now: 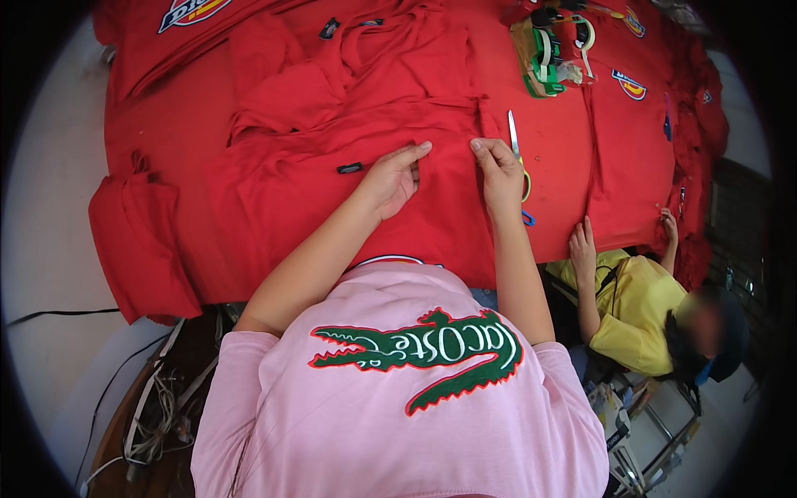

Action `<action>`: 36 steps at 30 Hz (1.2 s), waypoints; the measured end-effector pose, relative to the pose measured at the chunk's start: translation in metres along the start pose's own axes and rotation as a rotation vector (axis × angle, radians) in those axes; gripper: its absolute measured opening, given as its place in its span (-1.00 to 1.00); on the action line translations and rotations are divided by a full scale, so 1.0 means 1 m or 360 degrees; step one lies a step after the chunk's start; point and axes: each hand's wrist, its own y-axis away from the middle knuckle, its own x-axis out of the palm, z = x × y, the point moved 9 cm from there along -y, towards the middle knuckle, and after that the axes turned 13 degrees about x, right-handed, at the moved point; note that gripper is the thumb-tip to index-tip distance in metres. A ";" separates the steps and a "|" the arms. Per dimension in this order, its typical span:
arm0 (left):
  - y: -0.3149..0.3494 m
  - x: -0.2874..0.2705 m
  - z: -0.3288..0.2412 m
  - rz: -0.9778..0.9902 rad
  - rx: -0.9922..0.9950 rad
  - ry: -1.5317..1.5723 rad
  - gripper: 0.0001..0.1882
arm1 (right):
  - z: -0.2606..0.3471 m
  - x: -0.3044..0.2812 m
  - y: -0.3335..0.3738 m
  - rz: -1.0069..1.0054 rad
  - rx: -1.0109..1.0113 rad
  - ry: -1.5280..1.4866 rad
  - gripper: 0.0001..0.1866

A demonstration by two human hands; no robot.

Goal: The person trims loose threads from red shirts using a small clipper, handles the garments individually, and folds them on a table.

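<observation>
A red shirt [307, 224] lies spread before me, with a small dark neck label [349, 168] on it. At its right edge, my right hand [503, 176] pinches the cloth between thumb and forefinger. My left hand [393, 179] is over the middle of the shirt, right of the label, its fingers curled and its thumb against the forefinger. Whatever may be between those fingertips is too small to make out. Just right of my right hand lies a pair of scissors [526, 184] with yellow handles, its blade pointing away from me; the hand partly covers it.
More red shirts [290, 83] are heaped at the far side. Green tape dispensers [544, 62] stand at the far right. A person in yellow [635, 307] works at the right, hands on another red shirt [627, 166]. Cables [162, 407] hang below the table at left.
</observation>
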 end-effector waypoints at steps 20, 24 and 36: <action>0.053 0.039 0.024 0.0125 -0.0311 -0.0003 -0.62 | 0.104 -0.074 -0.194 -0.0406 -0.0435 0.0467 -0.61; 0.053 0.039 0.005 0.0100 -0.0188 -0.0064 -0.63 | 0.129 -0.017 -0.212 -0.0695 -0.0274 0.0787 -0.54; 0.045 -0.002 0.009 0.0085 -0.0251 -0.0021 -0.62 | 0.120 -0.011 -0.278 -0.1069 -0.0114 0.1210 -0.47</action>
